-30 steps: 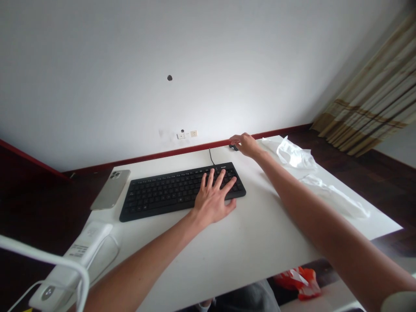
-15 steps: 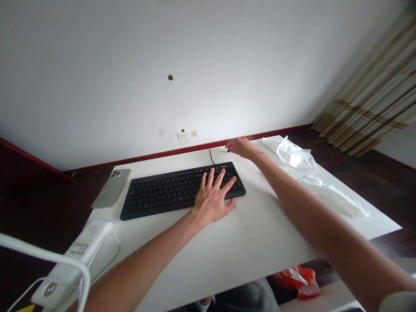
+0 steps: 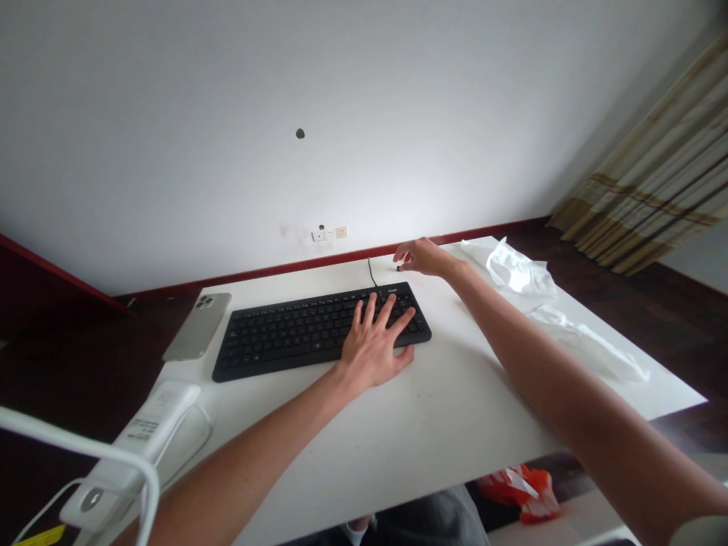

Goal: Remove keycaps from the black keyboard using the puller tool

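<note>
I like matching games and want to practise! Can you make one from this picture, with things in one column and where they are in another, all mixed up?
Things:
1. left hand
2. right hand
3. phone
4. orange bag

Places:
A. under the desk
B. on the keyboard
C. next to a small black thing
D. on the desk, left of the keyboard

Right pairs: 1-B, 2-C, 3-D, 4-A.
</note>
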A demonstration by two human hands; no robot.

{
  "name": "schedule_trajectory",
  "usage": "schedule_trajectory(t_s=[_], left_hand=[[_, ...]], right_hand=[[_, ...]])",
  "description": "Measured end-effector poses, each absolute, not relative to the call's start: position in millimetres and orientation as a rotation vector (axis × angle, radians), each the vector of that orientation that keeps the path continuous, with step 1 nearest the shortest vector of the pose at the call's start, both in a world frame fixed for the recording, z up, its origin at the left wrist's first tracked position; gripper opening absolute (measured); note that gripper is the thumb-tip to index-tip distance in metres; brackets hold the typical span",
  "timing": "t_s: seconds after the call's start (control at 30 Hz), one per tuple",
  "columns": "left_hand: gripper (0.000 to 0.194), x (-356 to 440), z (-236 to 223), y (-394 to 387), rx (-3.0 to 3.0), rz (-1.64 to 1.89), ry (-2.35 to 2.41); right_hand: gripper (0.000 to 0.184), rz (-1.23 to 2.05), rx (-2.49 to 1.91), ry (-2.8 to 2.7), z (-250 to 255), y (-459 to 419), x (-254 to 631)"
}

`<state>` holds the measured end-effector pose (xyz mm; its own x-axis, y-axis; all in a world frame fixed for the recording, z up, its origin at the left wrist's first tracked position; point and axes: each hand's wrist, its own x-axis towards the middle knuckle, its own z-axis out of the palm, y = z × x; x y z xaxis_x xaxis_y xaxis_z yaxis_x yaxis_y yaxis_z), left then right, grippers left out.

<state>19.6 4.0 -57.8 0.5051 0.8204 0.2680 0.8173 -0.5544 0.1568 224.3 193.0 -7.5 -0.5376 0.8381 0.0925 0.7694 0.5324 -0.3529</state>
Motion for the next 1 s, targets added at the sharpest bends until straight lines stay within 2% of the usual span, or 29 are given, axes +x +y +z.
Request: schedule_trajectory(t_s=[0.23, 0.63, 1.0], left_hand=[[0.071, 20.3, -58.8, 3.4, 2.707, 0.505, 1.5], [0.068, 18.9, -59.6, 2.8, 2.721, 0.501, 1.492], [0.068, 19.6, -57.1, 2.4, 2.728, 0.483, 1.497]], right_hand=[[0.017, 0.439, -1.375, -2.578, -8.9, 190.2, 221.0], [0.022, 0.64, -1.564, -2.661, 32.0, 168.5, 214.4], [0.022, 0.741, -1.488, -2.836, 46.8, 140.6, 190.9]])
